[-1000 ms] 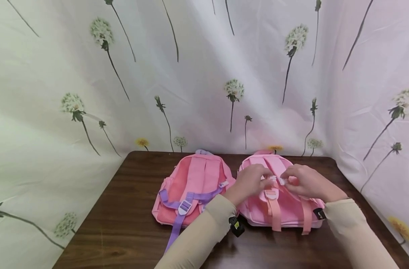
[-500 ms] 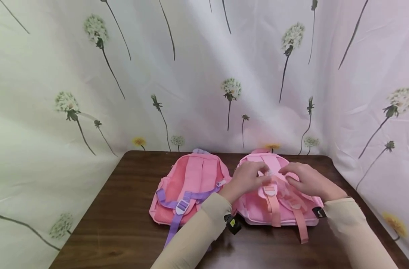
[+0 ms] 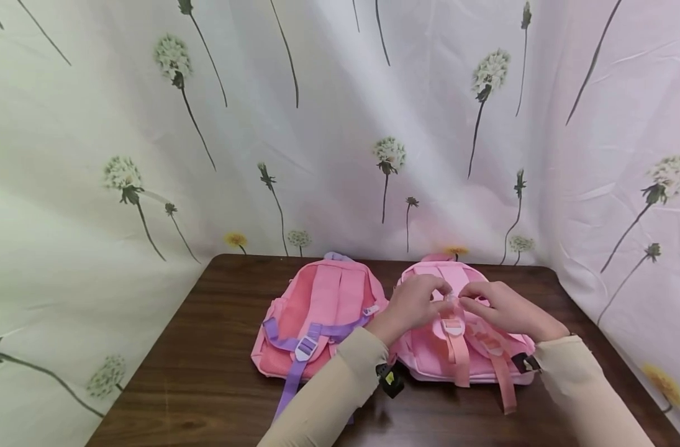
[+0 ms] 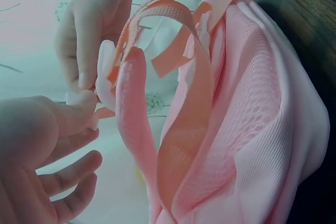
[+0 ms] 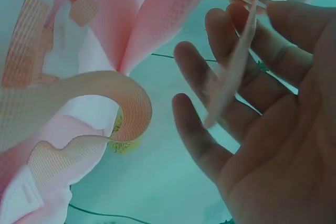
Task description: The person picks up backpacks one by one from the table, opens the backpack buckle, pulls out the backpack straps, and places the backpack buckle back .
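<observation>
A pink backpack (image 3: 429, 361) lies with its shoulder straps up at the table's back right. My left hand (image 3: 413, 305) pinches a small whitish clip piece (image 4: 75, 98) between thumb and forefinger, its other fingers loosely bent. My right hand (image 3: 507, 305) meets it from the right, thumb and forefinger pinching the thin end of a peach webbing strap (image 5: 231, 74) at that clip. This strap hangs down across the right palm. The fingertips partly hide the clip. Below the hands, a white strap buckle (image 3: 453, 326) sits on the left shoulder strap.
Close on the left lies a second pink backpack (image 3: 342, 288) with a purple strap (image 3: 292, 385) trailing forward. Both stand on a dark wooden table (image 3: 205, 347). A dandelion-print cloth (image 3: 328, 155) hangs behind.
My right hand has let go of the right shoulder strap, which dropped toward the lower right. Its fingers then moved left to meet my left hand's fingertips. The left hand has barely shifted.
</observation>
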### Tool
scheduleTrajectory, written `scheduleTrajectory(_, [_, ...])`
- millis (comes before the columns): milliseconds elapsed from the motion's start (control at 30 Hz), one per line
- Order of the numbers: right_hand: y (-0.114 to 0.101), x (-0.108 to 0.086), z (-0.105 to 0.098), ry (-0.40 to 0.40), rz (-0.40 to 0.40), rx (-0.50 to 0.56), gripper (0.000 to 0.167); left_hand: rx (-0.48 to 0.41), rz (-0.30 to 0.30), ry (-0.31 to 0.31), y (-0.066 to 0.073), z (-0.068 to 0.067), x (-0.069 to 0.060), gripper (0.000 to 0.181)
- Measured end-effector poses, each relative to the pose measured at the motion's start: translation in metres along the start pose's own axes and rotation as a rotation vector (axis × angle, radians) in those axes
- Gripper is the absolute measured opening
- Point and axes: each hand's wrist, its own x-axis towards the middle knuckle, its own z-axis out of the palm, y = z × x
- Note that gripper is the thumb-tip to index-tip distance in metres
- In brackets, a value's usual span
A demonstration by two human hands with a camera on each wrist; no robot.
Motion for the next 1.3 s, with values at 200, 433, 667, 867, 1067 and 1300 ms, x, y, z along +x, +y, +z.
scheduleTrajectory(200, [0.000, 0.003, -0.003, -0.019, 0.036, 0.035, 0.013, -0.002, 0.027, 0.028, -0.001, -0.001, 0.001, 0.021])
scheduleTrajectory(433, [-0.004, 0.004, -0.003, -0.036, 0.060, 0.065, 0.014, -0.001, 0.035, 0.027, -0.002, -0.001, -0.001, 0.024])
scheduleTrajectory(667, [-0.002, 0.006, -0.001, -0.021, 0.042, 0.069, 0.016, 0.017, 0.068, 0.048, -0.003, 0.001, 0.000, 0.023])
scheduleTrajectory(867, [0.000, 0.010, 0.004, -0.025, 0.028, 0.054, 0.020, 0.015, 0.070, 0.034, -0.001, 0.003, -0.001, 0.022])
scheduleTrajectory(1067, [0.001, 0.011, 0.002, -0.020, 0.029, 0.061, 0.017, 0.019, 0.070, 0.067, -0.003, 0.003, -0.001, 0.022])
scheduleTrajectory(1300, [0.006, 0.003, -0.004, -0.039, 0.073, 0.086, 0.011, 0.024, 0.075, 0.074, -0.007, 0.004, 0.000, 0.025])
